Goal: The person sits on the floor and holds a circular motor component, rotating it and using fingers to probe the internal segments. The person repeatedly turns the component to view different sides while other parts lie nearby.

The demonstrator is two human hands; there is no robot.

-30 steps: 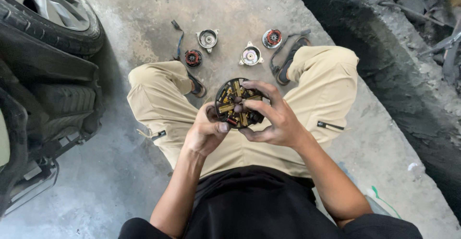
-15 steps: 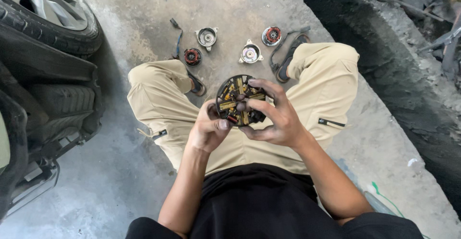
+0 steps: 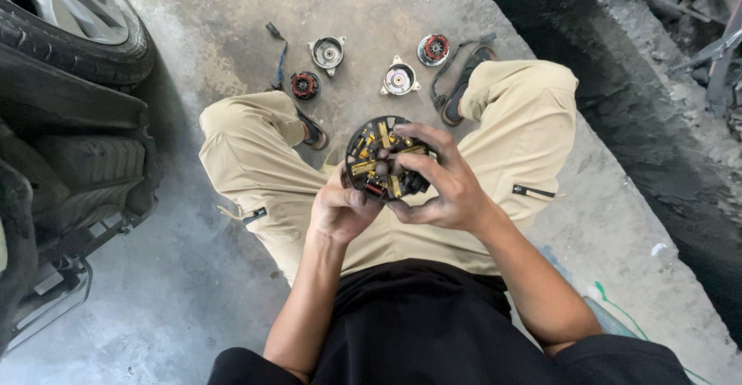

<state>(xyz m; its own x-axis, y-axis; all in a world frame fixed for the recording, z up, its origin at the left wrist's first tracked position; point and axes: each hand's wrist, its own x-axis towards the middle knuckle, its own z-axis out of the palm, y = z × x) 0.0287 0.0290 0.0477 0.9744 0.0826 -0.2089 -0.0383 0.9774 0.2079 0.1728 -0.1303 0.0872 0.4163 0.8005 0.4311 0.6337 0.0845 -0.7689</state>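
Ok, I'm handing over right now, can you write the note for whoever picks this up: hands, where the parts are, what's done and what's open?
Left hand: holds the round black plate with brass and copper fittings from below.
Right hand: grips the plate's right edge, fingers reaching across its face.
Plate: held up over the lap, between the knees, off the ground.
On the concrete floor ahead: two silver round housings, two red-centred round parts, and a blue wire.
Done: those four parts lie apart on the floor.
Open: the plate is in both hands, not set down or fitted to anything.
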